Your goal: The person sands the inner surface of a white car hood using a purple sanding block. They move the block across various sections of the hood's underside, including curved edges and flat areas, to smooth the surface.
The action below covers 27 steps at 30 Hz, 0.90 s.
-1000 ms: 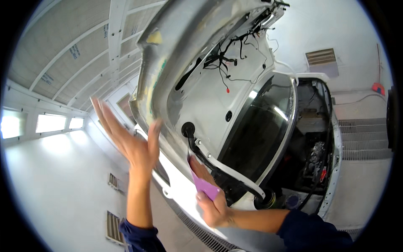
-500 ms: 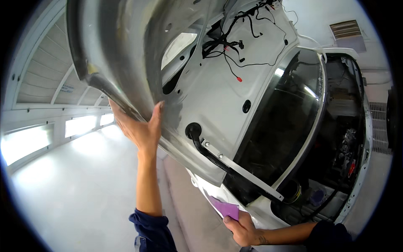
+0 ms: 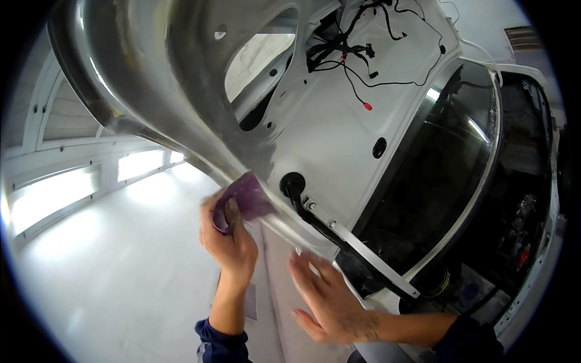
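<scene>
My left hand (image 3: 230,242) is closed around a folded sheet of purple sandpaper (image 3: 253,196), its thumb pressed into the fold. The sandpaper lies against the lower edge of a car door (image 3: 321,139), whose inner face is turned toward me. Bare sanded metal (image 3: 200,109) covers the door's left part; the rest is pale grey paint. Farther right along the same edge, my right hand (image 3: 333,296) is open with its fingers spread and nothing in it. Its fingertips are close to the edge; whether they touch I cannot tell.
A black rubber-covered hose or cable (image 3: 296,193) and a metal door-check bar (image 3: 369,257) run from the door to the car body. Black wiring (image 3: 345,51) hangs from the door's inside. The door window (image 3: 430,157) and dark car interior (image 3: 514,199) are at right.
The purple sandpaper has passed from my right hand to my left. My left hand has left the metal higher up and come lower; my right hand has opened and moved slightly left and up.
</scene>
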Tool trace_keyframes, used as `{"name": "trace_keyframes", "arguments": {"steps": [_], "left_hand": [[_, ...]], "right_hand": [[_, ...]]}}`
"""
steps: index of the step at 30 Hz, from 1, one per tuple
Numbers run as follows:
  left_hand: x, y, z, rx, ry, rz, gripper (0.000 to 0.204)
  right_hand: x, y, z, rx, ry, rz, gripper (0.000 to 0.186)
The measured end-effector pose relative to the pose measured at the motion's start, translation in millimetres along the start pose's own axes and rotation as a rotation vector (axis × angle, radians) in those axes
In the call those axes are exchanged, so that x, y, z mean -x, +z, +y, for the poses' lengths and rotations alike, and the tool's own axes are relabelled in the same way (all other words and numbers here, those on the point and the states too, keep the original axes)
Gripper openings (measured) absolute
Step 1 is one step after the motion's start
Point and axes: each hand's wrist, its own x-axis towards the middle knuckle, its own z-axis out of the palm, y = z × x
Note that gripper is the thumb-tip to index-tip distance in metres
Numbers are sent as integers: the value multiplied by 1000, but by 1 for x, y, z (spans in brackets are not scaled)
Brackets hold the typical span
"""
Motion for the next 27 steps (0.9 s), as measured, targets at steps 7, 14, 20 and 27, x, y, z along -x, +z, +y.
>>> {"name": "trace_keyframes", "arguments": {"steps": [7,14,20,27], "left_hand": [[-78,31,-37,-439,803,398,29],[-89,47,-2,-413,799,467,34],[-72,52,-27,-355,648,448,36],[-82,54,-22,-325,735,452,38]], "right_hand": [[144,42,-4,-178,239,-250,51],[169,14,-4,-212,502,-370,51],[198,19,-9,-219,533,-311,47],[215,31,-9,-272,603,-365,48]]}}
